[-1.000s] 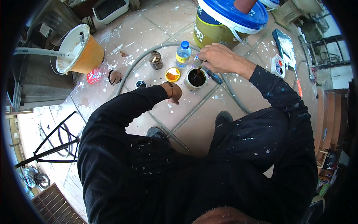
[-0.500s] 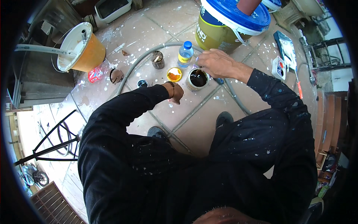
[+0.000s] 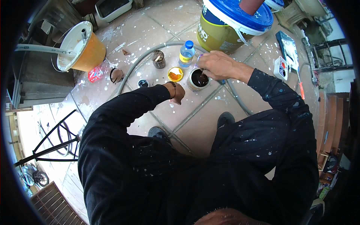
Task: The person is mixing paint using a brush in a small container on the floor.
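Note:
Over the rim of an open can of dark brown liquid (image 3: 195, 89), my right hand (image 3: 217, 65) is closed with its fingertips pinched downward. A small purplish bit shows by its fingers, but what they hold is too small to make out. My left hand (image 3: 177, 93) hangs curled to the left of the can, with no object showing in it. Just beyond stand a yellow-rimmed lid with orange residue (image 3: 175, 74), a clear bottle with a blue cap (image 3: 186, 56) and a dark-filled glass jar (image 3: 159, 60). A small dark-filled cup (image 3: 143, 84) sits near my left forearm.
A grey hose (image 3: 139, 60) curves around these containers. At the back stands a large blue-lidded bucket (image 3: 215, 33); an orange-yellow bucket (image 3: 90, 52) is at left. A crushed plastic bottle (image 3: 98, 73) lies beside it. At right are a paint tray (image 3: 287, 48) and a small white box (image 3: 280, 68).
My right hand has shifted slightly, its fingertips coming lower over the can's opening. My left hand has stayed nearly still.

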